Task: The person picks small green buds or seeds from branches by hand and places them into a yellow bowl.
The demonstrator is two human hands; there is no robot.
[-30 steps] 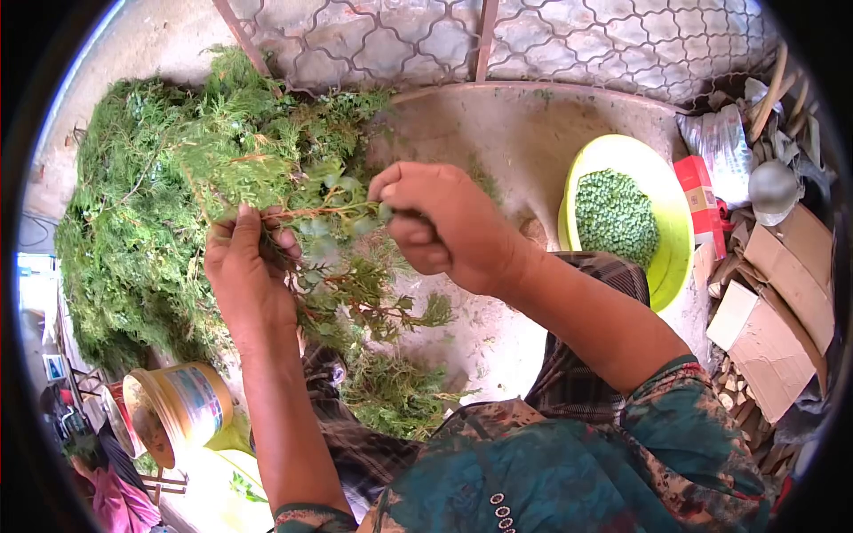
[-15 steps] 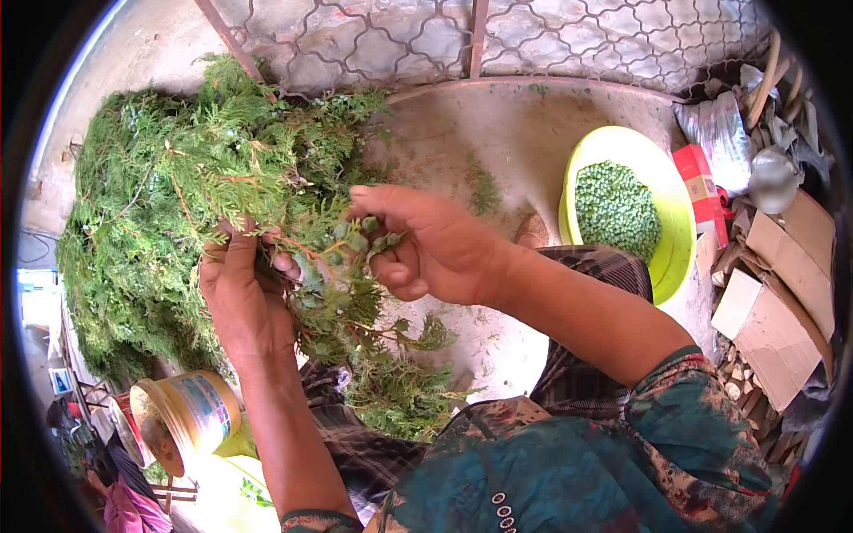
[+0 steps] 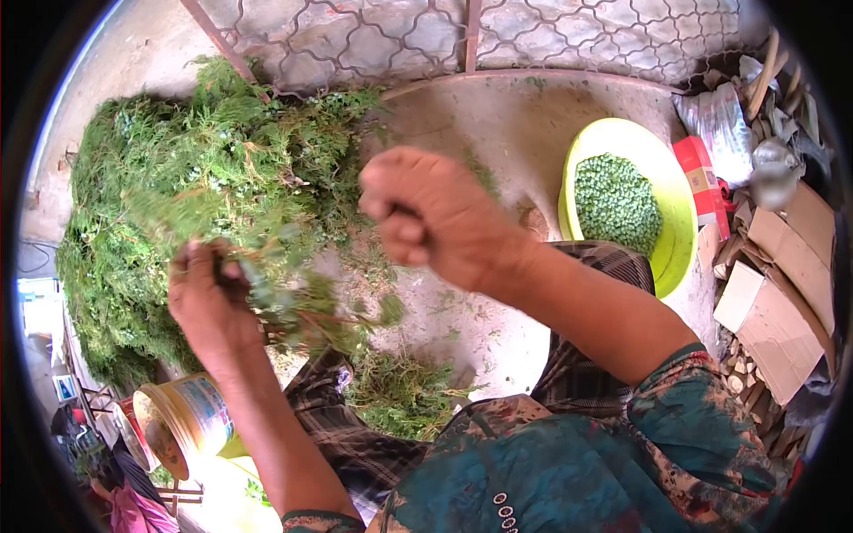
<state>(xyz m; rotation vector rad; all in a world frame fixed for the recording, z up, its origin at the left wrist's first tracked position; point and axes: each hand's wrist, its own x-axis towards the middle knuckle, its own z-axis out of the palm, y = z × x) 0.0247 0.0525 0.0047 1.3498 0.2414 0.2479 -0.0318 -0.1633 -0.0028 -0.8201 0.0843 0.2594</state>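
Note:
My left hand (image 3: 213, 306) is closed around a leafy evergreen sprig (image 3: 315, 320), which is smeared by motion. The sprig's fronds stick out on both sides of the fingers. To the right and a little higher, my right hand (image 3: 444, 218) is raised with its fingers curled in, apart from the sprig. What it holds, if anything, is hidden. Behind my left hand lies a big heap of cut evergreen branches (image 3: 124, 258). A yellow-green tub (image 3: 682, 240) beyond my right forearm contains many small green cones (image 3: 617, 202).
More cut sprigs (image 3: 400, 395) lie on the floor between my knees. A yellow bucket (image 3: 191, 413) lies tilted at lower left. On the right are a red box (image 3: 697, 182), cardboard pieces (image 3: 782, 311) and wood bits. A metal lattice (image 3: 382, 35) stands at the back.
My hands have moved apart: the left went left and down with the sprig, the right moved slightly up and away. The right fingers, at the sprig's green cones before, are now clear of it.

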